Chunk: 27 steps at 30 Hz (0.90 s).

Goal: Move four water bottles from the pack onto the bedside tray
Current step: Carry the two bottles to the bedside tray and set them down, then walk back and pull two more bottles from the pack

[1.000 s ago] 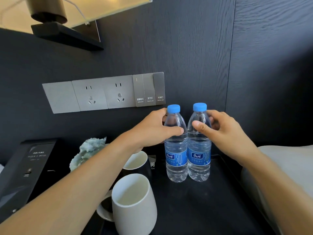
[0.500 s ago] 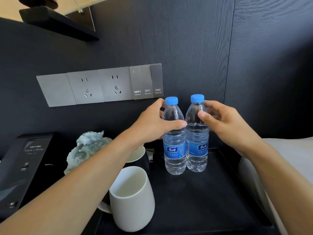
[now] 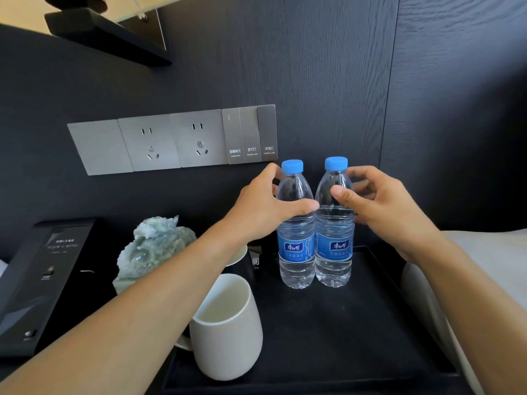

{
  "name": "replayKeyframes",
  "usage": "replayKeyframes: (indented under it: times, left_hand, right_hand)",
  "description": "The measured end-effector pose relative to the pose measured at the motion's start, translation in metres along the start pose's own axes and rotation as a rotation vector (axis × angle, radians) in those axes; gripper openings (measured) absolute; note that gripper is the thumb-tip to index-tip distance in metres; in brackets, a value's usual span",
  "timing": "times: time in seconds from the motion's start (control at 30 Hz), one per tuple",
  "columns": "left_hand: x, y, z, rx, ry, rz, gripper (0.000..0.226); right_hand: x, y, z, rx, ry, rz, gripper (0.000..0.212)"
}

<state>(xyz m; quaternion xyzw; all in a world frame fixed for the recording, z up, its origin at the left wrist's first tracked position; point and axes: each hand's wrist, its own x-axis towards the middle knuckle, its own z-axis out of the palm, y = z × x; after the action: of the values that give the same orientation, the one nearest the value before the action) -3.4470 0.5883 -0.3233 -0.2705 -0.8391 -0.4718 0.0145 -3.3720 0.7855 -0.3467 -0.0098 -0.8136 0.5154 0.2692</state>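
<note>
Two clear water bottles with blue caps and blue labels stand upright, side by side and touching, at the back of the black bedside tray (image 3: 356, 337). My left hand (image 3: 262, 206) is wrapped around the shoulder of the left bottle (image 3: 296, 252). My right hand (image 3: 382, 203) grips the shoulder of the right bottle (image 3: 334, 249), thumb in front, fingers behind. The pack is out of view.
A white mug (image 3: 228, 329) stands at the tray's front left, a second white cup (image 3: 238, 253) behind it under my left forearm. A green stone carving (image 3: 154, 246) and a black box (image 3: 42, 280) sit to the left. Wall sockets (image 3: 171, 141) above; white bedding (image 3: 484, 266) at right.
The bottles stay standing in the same spot on the tray with both hands still on them. The camera view has shifted a little; my right fingers look slightly looser.
</note>
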Motion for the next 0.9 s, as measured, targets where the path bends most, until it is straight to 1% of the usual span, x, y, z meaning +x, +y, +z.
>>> replayKeyframes:
  times: [0.17,0.33,0.43,0.5,0.53,0.57,0.6,0.63,0.67,0.7,0.73,0.77,0.8,0.83,0.9]
  left_hand:
    - [-0.002,0.001,0.001,-0.017,-0.002,-0.010,0.064]
    - [-0.003,0.000,0.002,-0.024,0.010,0.010,0.062]
    - [-0.004,0.001,0.005,-0.027,0.019,0.001,0.062]
    - [-0.005,0.005,0.005,-0.044,0.019,-0.030,0.065]
    - [-0.007,0.006,0.006,-0.049,0.029,-0.041,0.071]
    - [-0.010,0.007,0.007,-0.042,0.063,-0.049,0.079]
    - [-0.015,0.010,0.007,-0.010,0.130,-0.046,0.085]
    - [-0.022,0.016,0.007,0.043,0.230,-0.016,0.085]
    - [-0.030,0.025,0.007,0.096,0.346,0.063,0.078]
    - [-0.039,0.038,0.007,0.130,0.438,0.177,0.065]
    - [-0.047,0.055,0.009,0.133,0.475,0.287,0.051]
    - [-0.053,0.076,0.012,0.107,0.451,0.358,0.040]
    - [-0.056,0.102,0.015,0.053,0.377,0.380,0.032]
    - [-0.056,0.133,0.019,-0.007,0.272,0.354,0.029]
    - [-0.043,0.205,0.024,-0.088,0.049,0.244,0.026]
  right_hand:
    - [-0.001,0.000,0.002,-0.039,0.019,-0.021,0.033]
    - [-0.002,0.001,0.004,-0.050,0.031,-0.031,0.041]
    - [-0.003,0.001,0.004,-0.025,0.033,-0.032,0.040]
    - [-0.004,0.001,0.002,-0.023,0.020,-0.025,0.041]
    - [-0.004,0.000,0.001,-0.039,0.006,-0.019,0.044]
    - [-0.006,-0.001,-0.001,-0.055,-0.006,-0.008,0.047]
    - [-0.008,-0.003,-0.003,-0.054,0.001,0.009,0.051]
    - [-0.010,-0.006,-0.006,-0.040,0.034,0.030,0.053]
    - [-0.012,-0.012,-0.011,-0.021,0.085,0.049,0.052]
    - [-0.015,-0.020,-0.019,-0.008,0.134,0.076,0.047]
    - [-0.016,-0.031,-0.030,-0.002,0.169,0.102,0.041]
    - [-0.017,-0.046,-0.043,-0.003,0.186,0.130,0.034]
    - [-0.017,-0.064,-0.060,-0.012,0.190,0.160,0.029]
    - [-0.016,-0.086,-0.080,-0.030,0.193,0.190,0.024]
    - [-0.010,-0.135,-0.132,-0.085,0.221,0.241,0.015]
